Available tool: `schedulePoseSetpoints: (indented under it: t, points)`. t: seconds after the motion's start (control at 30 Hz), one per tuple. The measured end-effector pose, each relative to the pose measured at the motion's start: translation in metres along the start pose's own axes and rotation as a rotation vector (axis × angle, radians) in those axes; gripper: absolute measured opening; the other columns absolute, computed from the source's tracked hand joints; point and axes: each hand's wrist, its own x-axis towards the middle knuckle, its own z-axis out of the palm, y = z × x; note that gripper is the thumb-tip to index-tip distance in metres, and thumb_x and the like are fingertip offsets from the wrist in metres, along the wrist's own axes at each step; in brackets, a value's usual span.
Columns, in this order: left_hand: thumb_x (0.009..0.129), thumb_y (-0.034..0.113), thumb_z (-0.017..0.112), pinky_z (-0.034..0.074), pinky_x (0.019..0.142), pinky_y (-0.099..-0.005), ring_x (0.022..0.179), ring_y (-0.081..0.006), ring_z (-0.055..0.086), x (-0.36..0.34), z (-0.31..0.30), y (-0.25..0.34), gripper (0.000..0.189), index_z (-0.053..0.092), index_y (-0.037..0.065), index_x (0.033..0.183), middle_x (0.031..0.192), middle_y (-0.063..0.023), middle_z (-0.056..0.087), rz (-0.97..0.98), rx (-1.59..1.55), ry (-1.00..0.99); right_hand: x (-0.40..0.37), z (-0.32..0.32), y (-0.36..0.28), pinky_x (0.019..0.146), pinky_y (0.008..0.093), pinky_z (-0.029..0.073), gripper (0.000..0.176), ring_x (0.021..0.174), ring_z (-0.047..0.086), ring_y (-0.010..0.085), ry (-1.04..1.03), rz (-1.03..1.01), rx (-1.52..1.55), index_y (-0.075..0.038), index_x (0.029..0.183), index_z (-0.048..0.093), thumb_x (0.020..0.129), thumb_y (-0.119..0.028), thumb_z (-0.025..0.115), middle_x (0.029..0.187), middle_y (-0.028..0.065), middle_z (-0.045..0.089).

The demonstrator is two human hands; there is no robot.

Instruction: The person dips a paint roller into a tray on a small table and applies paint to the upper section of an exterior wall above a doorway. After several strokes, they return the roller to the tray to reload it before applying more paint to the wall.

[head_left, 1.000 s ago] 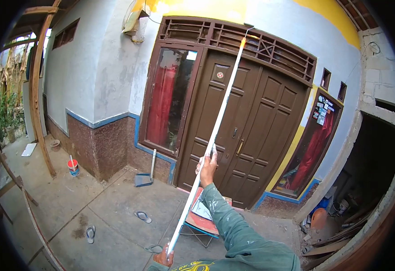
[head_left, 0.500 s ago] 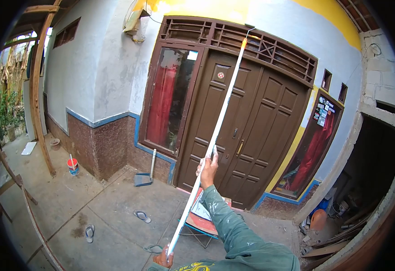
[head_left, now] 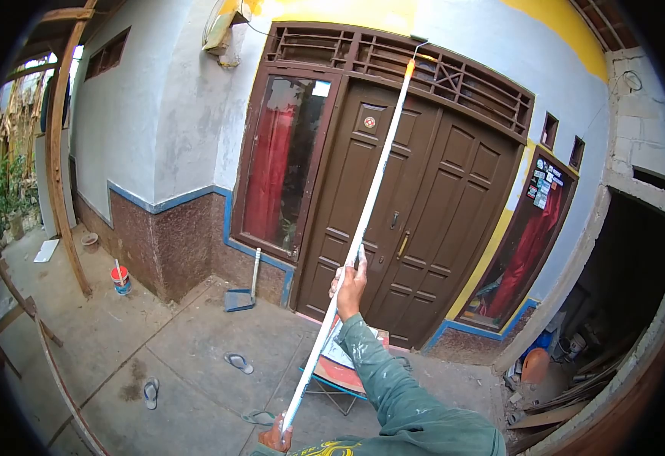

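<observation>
You hold a long white extension pole with both hands, and it slants up in front of the brown double door. Your right hand has its fingers closed around the pole partway up, white specks showing on the skin. Your left hand is wrapped around the pole near its lower end, at the bottom edge of the view. Your green sleeve carries white spots too.

At the pole's top an orange tip leads into a bent wire roller frame, which appears just at the upper edge of the brown transom grille. You cannot tell from here whether it touches the wall.

Below your right arm is a low stand with a red top and blue edge, partly hidden by the pole. On the concrete floor to your left lie a pair of flip-flops, well apart from each other, and a green sandal near your left hand. A blue dustpan stands by the wall base, its pale handle upright, and a red-rimmed bucket sits farther left.
</observation>
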Motion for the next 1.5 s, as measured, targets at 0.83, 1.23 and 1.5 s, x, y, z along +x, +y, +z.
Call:
schedulePoseSetpoints:
  t: [0.83, 1.23, 1.5]
  points:
    - [0.092, 0.018, 0.060, 0.050, 0.055, -0.0465, 0.064, -0.0409, 0.065, 0.300, 0.031, 0.072, 0.045, 0.049, 0.008, 0.134, 0.076, -0.0214, 0.066, -0.260, -0.198, -0.251, 0.157, 0.034, -0.129, 0.039, 0.0248, 0.041, 0.045, 0.050, 0.048, 0.0088, -0.107, -0.121, 0.078, -0.020, 0.144, 0.028, 0.101, -0.017, 0.038, 0.073, 0.0017, 0.050]
    - [0.094, 0.030, 0.056, 0.049, 0.062, -0.0540, 0.071, -0.0464, 0.064, 0.442, 0.051, 0.082, 0.050, 0.039, 0.017, 0.140, 0.073, -0.0236, 0.065, -0.217, -0.155, -0.224, 0.131, 0.067, -0.148, 0.036, 0.0233, 0.039, 0.049, 0.047, 0.045, 0.0083, -0.173, -0.141, 0.241, -0.022, 0.147, 0.023, 0.101, -0.015, 0.037, 0.072, 0.0023, 0.047]
    - [0.094, 0.029, 0.055, 0.050, 0.070, -0.0532, 0.079, -0.0473, 0.064, 0.467, 0.023, 0.106, 0.059, 0.031, 0.018, 0.146, 0.087, -0.0267, 0.067, -0.179, -0.179, -0.280, 0.190, 0.079, -0.201, 0.036, 0.0248, 0.037, 0.042, 0.046, 0.043, 0.0089, -0.155, -0.210, 0.221, -0.019, 0.144, 0.029, 0.102, -0.017, 0.037, 0.070, 0.0023, 0.046]
